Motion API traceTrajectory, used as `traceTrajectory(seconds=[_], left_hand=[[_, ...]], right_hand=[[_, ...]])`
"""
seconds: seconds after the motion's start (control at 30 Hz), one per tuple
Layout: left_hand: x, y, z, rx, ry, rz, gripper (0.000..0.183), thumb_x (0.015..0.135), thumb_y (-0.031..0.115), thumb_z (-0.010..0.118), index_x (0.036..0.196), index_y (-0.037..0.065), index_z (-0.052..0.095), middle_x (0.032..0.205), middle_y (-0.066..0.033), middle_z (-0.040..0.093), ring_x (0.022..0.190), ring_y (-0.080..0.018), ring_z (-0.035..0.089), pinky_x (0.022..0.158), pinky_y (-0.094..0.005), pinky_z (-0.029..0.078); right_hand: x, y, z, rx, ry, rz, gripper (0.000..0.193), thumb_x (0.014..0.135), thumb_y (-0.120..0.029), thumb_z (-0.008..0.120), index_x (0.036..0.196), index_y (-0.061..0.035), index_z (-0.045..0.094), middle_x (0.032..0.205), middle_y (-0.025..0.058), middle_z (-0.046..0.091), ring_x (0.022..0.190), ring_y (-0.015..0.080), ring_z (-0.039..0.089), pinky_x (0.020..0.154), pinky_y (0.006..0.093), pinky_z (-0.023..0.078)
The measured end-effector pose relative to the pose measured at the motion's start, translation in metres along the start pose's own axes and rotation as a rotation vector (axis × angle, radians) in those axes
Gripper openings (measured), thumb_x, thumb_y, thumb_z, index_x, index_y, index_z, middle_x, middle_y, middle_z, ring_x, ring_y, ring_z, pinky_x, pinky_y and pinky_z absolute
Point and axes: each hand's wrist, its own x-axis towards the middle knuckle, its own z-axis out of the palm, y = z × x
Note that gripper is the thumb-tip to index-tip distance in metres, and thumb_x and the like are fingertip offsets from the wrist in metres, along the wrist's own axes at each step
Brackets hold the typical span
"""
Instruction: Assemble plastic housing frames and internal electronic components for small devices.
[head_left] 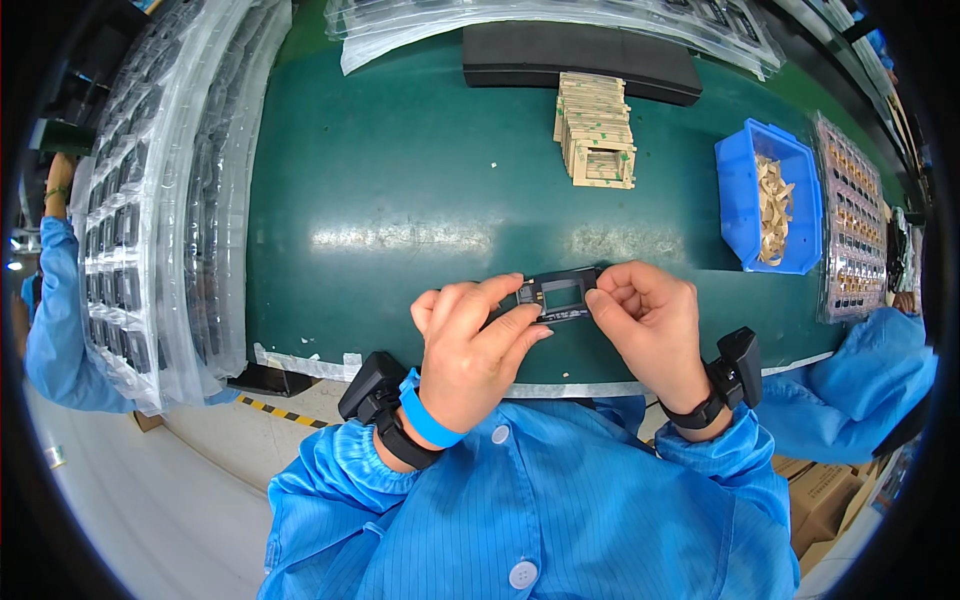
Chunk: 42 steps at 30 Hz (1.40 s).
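Observation:
Above the near edge of the table I hold a small black plastic frame with a rectangular window, green showing through it. My left hand grips its left end, thumb and forefinger pressed on it beside some small gold-coloured contacts. At the right end, my right hand pinches the frame's corner between thumb and forefinger, the other fingers curled in. Whether something thin is also between those right fingertips, I cannot tell.
Tan rectangular adhesive frames stand stacked before a long black block. To the right, a blue bin holds tan peeled scraps, beside a clear tray of small parts. Clear trays pile up at left. Blue-sleeved people work at both sides.

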Motion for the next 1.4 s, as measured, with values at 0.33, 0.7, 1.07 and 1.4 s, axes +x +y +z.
traceTrajectory(seconds=[0.33,0.7,1.07,1.4], left_hand=[[0.002,0.002,0.000,0.001,0.000,0.013,0.025,0.065,0.016,0.084,0.087,0.010,0.075,0.109,-0.0043,0.068,0.079,-0.0165,0.056,0.083,-0.0346,0.036],[0.002,0.003,-0.001,0.047,-0.066,0.020,0.039,0.068,0.016,0.083,0.105,0.011,0.073,0.111,-0.0040,0.065,0.081,-0.0172,0.055,0.085,-0.0363,0.033],[0.005,0.004,-0.003,0.071,-0.119,0.038,0.044,0.071,0.016,0.081,0.113,0.009,0.071,0.110,-0.0052,0.064,0.092,-0.0201,0.057,0.086,-0.0380,0.031],[0.004,0.006,0.001,-0.105,-0.053,-0.130,0.071,0.068,0.014,0.086,0.130,0.004,0.053,0.100,-0.0093,0.065,0.090,-0.0245,0.058,0.089,-0.0388,0.036]], right_hand=[[0.000,0.001,0.001,-0.002,0.002,-0.018,0.007,0.082,-0.002,0.071,0.082,0.0031,0.066,0.068,0.0051,0.065,0.058,0.0063,0.060,0.053,0.0222,0.049],[0.000,-0.002,0.001,-0.010,0.009,-0.001,0.008,0.081,-0.003,0.071,0.084,0.0032,0.067,0.070,0.0066,0.067,0.059,0.0078,0.061,0.054,0.0236,0.050],[0.000,0.000,0.000,-0.036,0.010,-0.008,0.010,0.081,-0.006,0.072,0.084,0.0028,0.067,0.070,0.0115,0.067,0.059,0.0153,0.065,0.055,0.0285,0.052],[-0.003,-0.013,-0.004,-0.319,0.066,-0.288,0.012,0.087,-0.005,0.064,0.096,0.0017,0.069,0.087,0.0194,0.069,0.071,0.0343,0.067,0.062,0.0379,0.052]])
